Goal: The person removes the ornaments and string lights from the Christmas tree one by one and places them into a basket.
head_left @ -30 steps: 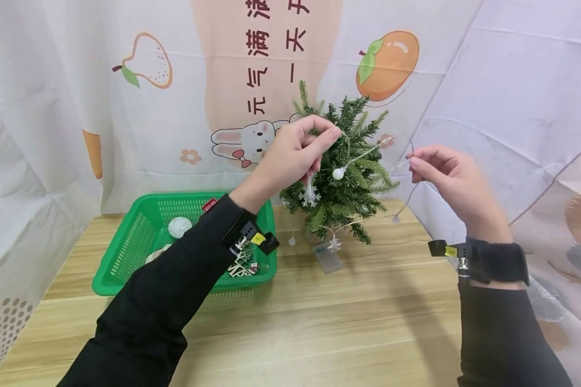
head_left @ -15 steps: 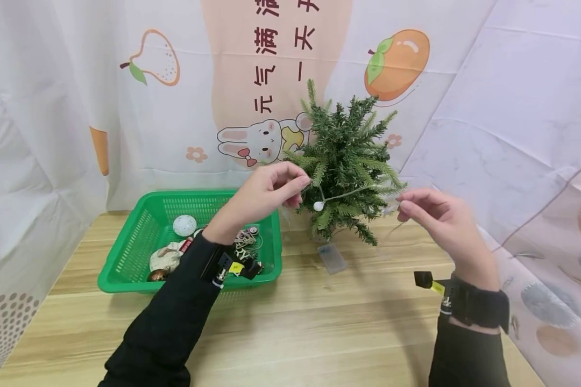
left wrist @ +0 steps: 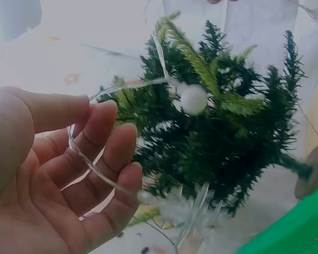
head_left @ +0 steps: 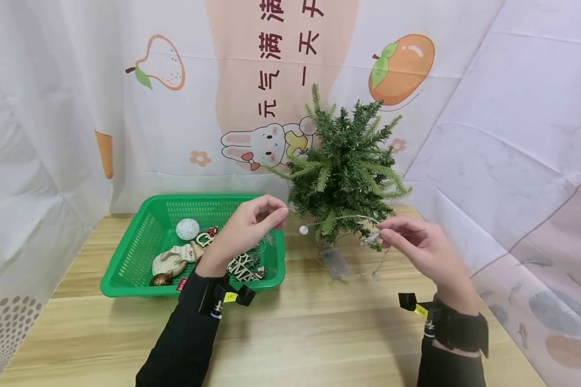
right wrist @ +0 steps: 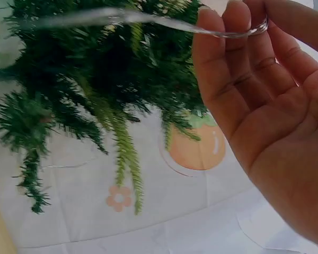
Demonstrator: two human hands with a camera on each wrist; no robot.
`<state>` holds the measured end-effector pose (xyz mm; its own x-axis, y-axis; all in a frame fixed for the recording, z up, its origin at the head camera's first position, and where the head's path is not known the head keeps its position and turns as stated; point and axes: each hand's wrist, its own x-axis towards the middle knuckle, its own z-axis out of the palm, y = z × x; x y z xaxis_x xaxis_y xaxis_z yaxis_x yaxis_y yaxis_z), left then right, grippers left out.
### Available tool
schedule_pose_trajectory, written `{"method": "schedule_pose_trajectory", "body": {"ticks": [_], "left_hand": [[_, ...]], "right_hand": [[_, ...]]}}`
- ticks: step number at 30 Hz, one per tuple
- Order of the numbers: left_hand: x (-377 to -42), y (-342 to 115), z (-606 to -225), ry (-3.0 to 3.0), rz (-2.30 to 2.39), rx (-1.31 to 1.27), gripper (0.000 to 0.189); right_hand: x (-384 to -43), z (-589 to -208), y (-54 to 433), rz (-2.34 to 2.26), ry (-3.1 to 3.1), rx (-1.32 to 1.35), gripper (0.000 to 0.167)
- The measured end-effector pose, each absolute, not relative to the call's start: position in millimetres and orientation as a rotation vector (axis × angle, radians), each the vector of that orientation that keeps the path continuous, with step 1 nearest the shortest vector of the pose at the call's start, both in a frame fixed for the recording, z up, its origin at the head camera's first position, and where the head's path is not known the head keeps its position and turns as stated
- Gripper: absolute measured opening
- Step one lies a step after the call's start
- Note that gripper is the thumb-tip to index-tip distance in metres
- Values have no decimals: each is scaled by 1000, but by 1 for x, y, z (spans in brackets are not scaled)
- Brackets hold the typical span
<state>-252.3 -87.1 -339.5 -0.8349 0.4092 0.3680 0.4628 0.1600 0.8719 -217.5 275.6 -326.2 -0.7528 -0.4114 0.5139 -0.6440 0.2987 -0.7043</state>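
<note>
My left hand [head_left: 249, 228] pinches the thin clear wire of a string of fairy lights between thumb and index finger. Further along, my right hand [head_left: 416, 244] pinches the same string, whose wire [right wrist: 164, 22] crosses its fingers in the right wrist view. Between the hands the wire sags past a small white ball bulb [head_left: 303, 230]. A clear snowflake bulb [left wrist: 180, 211] hangs below my left fingers in the left wrist view. Behind the string stands a small green artificial Christmas tree [head_left: 348, 166], overlapped by the wire at its lower branches.
A green plastic basket [head_left: 107, 279] at the left holds a white speckled ball [head_left: 188, 229], a cloth-like figure [head_left: 171, 262] and wooden letter ornaments [head_left: 244, 267]. A clear flat box [head_left: 335, 263] lies on the wooden table [head_left: 319, 333] before the tree. A printed curtain hangs behind.
Both hands have come down from the tree's upper front to its lower branches, still holding the string of lights. The left hand also went leftward, and the ball bulb dropped with the wire.
</note>
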Motion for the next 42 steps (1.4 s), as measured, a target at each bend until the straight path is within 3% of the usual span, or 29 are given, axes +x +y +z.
{"method": "schedule_pose_trajectory", "body": {"ticks": [8,22,30,42], "left_hand": [[-246,-88,-359,-2308,-1991,-767,20],[-248,-75,-363,-2439,-1842,-920,30],[-248,-65,-369,-2461,-1766,-910,48],[-249,-60,-373,-2470,-1755,-1024,28]], "right_hand": [[-222,-339,251,1444,-2397,979,18],[-231,-351,216,1337,-2439,906,14],[-231,-355,201,1414,-2472,841,12],[-231,-361,189,1475,-2446,859,9]]}}
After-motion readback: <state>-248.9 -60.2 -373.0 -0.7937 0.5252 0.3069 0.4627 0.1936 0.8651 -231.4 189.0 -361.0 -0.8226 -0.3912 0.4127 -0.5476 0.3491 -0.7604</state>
